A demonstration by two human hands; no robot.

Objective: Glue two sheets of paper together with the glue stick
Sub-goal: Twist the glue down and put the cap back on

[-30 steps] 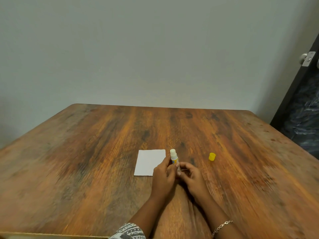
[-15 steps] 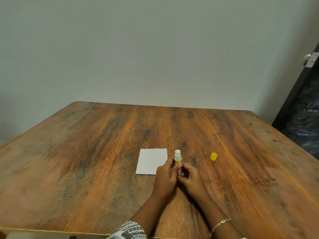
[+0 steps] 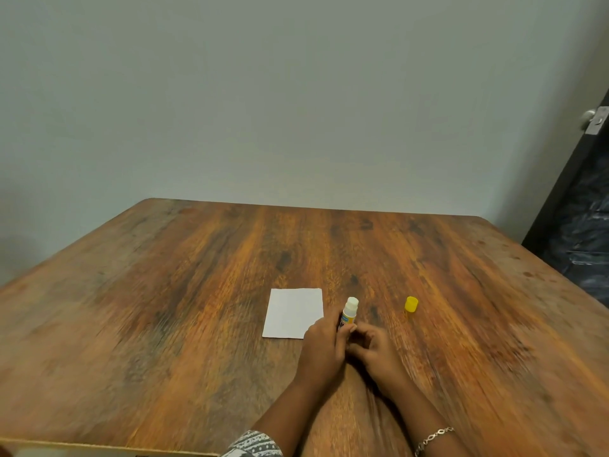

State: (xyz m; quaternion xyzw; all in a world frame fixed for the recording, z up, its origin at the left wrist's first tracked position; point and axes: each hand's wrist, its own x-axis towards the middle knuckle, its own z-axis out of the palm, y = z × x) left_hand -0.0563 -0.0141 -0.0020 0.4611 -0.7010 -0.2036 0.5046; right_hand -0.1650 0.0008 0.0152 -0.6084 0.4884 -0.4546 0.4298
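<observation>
Head view: a small white glue stick with a yellow and blue label (image 3: 348, 314) is held upright just beside the white square paper (image 3: 294, 313) on the brown wooden table (image 3: 164, 308). It is pinched by the left hand (image 3: 324, 349), while its bottom is pinched by the right hand (image 3: 375, 352). Its yellow cap (image 3: 411, 304) is off, well apart. The stick looks light, hard and smooth, so it is best gripped round the middle. The paper looks thin and bendy.
</observation>
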